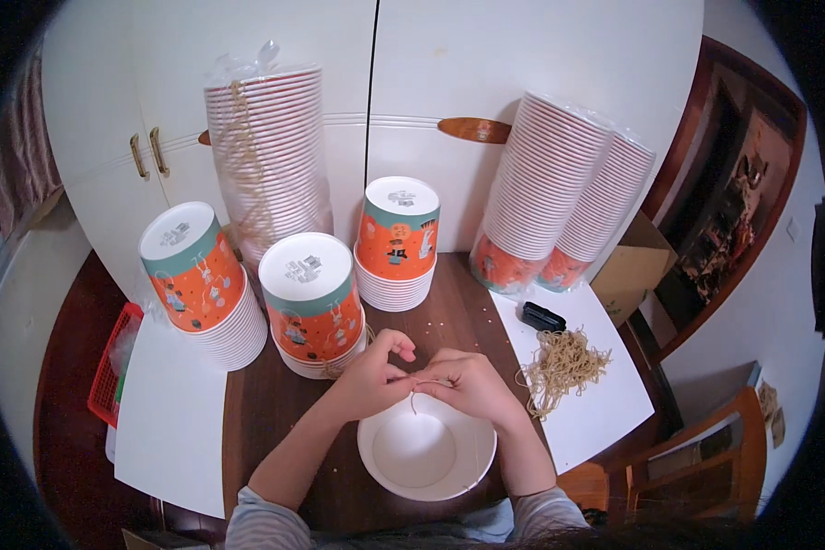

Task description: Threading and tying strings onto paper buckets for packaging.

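Observation:
A white paper bucket (376, 454) stands mouth up at the front of the brown table, its inside showing. Over its far rim my left hand (376, 374) and my right hand (467, 385) meet, both closed in a pinch. Between their fingertips runs a thin tan twine (414, 401), with a short end hanging toward the bucket. One finger of the left hand is raised and curled. Just beyond the left hand is an upside-down stack of orange and teal paper buckets (313, 325). A tangled heap of tan twine (568, 362) lies to the right of my right hand.
Two more upside-down bucket stacks (202, 275) (397, 234) stand left and behind. Tall plastic-wrapped bucket stacks (270, 156) (545, 174) rise at the back. A black case (543, 317) lies near the twine heap. A wooden chair (697, 458) stands right, a red basket (110, 367) left.

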`<move>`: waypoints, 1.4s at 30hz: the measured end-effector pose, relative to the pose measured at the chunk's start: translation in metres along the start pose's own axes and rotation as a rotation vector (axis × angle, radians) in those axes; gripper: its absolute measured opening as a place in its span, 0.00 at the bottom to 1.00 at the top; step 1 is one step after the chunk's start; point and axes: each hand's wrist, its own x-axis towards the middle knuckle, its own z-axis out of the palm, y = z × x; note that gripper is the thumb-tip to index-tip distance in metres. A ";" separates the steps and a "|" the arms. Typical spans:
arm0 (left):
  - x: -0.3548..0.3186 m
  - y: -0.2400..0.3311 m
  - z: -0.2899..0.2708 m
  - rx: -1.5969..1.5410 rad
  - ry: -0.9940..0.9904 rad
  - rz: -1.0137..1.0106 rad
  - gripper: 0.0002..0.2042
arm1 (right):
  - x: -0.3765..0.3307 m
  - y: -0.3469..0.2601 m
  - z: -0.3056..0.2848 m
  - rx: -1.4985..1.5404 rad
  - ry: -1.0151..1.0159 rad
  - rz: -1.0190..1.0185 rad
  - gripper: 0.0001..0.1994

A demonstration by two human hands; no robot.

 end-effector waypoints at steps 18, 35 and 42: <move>-0.012 0.026 -0.006 0.514 0.209 0.111 0.10 | 0.008 0.017 0.001 0.139 -0.005 0.099 0.05; -0.017 0.020 0.016 0.968 0.228 0.201 0.05 | 0.005 0.020 0.007 0.270 0.012 0.256 0.02; -0.014 0.015 0.015 0.983 0.306 0.291 0.03 | 0.006 0.020 0.008 0.261 0.007 0.235 0.04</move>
